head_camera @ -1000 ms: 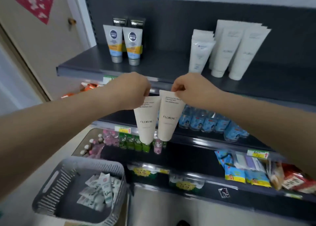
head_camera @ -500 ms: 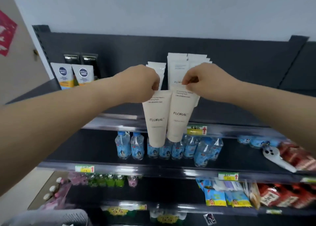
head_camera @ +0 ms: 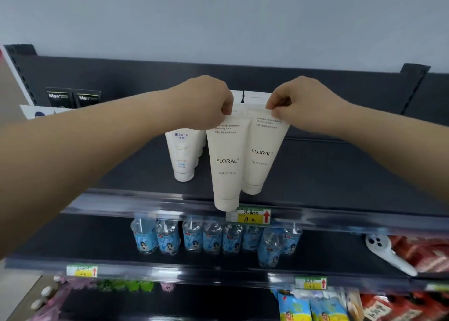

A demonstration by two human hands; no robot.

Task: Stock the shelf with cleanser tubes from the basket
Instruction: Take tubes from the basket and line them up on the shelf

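My left hand pinches the crimped top of a cream FLORAL cleanser tube, which hangs cap down with its cap level with the front edge of the top shelf. My right hand pinches a second FLORAL tube the same way, slightly farther back, its cap just above the shelf surface. The two tubes hang side by side and overlap a little. Behind them stand more cream tubes, mostly hidden. The basket is out of view.
A row of white tubes stands just left of the held ones. Black Men tubes stand at the far left. Below are water bottles, a yellow price tag, a white tool and red packets.
Both hands lifted the two tubes from chest height up to the top shelf and moved them over its surface. The view tilted up, so the basket dropped out of sight.
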